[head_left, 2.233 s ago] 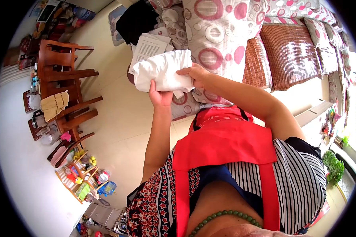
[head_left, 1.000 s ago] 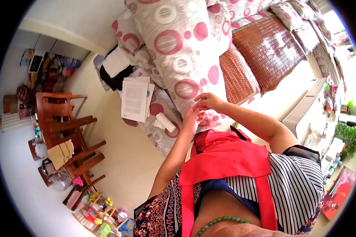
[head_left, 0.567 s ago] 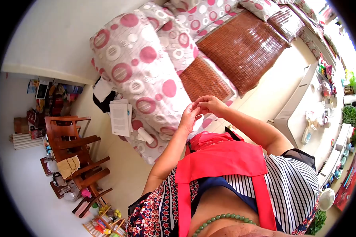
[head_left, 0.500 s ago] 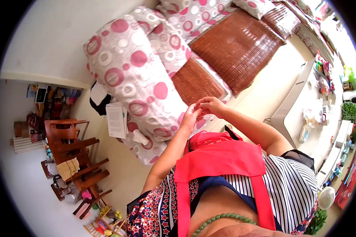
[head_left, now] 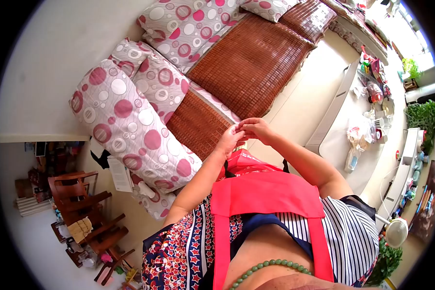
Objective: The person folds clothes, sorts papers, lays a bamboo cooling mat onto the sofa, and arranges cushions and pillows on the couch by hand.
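Observation:
My left hand (head_left: 230, 140) and my right hand (head_left: 257, 129) meet in front of the red apron (head_left: 268, 193), fingertips touching. The fingers of both are curled together, and anything between them is too small to make out. Beyond them lies a brown woven mat (head_left: 198, 125) on a sofa with a circle-patterned cover (head_left: 123, 108). Printed papers (head_left: 121, 175) and a small white roll (head_left: 146, 190) rest at the sofa's near left end.
To the right stands a long white table (head_left: 324, 130) with plastic bags (head_left: 360, 140) and cups. Wooden chairs (head_left: 77, 193) stand at the left. A round white object on a stem (head_left: 396, 233) and green plants (head_left: 420, 116) are at the right.
The white cloth held earlier has left my hands, which came together. The view has swung right, so sofa and papers sit farther left and more of the table shows.

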A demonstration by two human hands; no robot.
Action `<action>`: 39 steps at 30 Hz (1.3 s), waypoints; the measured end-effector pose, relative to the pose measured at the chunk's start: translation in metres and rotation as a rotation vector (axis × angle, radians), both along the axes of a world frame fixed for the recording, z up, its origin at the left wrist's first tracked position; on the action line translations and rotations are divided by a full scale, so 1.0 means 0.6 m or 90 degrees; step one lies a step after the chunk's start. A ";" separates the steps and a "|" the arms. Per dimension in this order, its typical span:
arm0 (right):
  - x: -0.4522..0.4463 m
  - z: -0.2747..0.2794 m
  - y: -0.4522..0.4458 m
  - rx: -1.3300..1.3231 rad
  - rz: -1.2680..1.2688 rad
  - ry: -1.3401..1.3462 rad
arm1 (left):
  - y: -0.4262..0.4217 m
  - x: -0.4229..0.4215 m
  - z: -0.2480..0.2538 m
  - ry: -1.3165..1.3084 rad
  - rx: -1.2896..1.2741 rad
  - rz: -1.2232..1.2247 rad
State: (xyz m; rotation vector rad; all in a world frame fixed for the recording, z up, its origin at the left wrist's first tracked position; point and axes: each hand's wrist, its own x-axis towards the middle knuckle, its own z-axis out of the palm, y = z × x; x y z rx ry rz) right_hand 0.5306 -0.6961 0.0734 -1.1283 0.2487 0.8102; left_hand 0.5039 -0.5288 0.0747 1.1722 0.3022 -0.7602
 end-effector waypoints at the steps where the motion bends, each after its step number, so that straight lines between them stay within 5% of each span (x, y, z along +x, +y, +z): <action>1: 0.019 0.006 -0.006 -0.008 0.011 0.001 | -0.005 0.016 0.002 0.001 -0.006 0.006; 7: 0.156 -0.005 -0.077 -0.063 0.078 -0.024 | -0.060 0.146 -0.015 0.006 -0.036 0.001; 23: 0.438 0.031 -0.349 -0.030 -0.111 0.074 | -0.323 0.510 -0.042 -0.089 -0.010 -0.249; 39: 0.730 -0.023 -0.648 -0.052 0.133 0.090 | -0.667 0.652 0.002 -0.073 0.092 0.037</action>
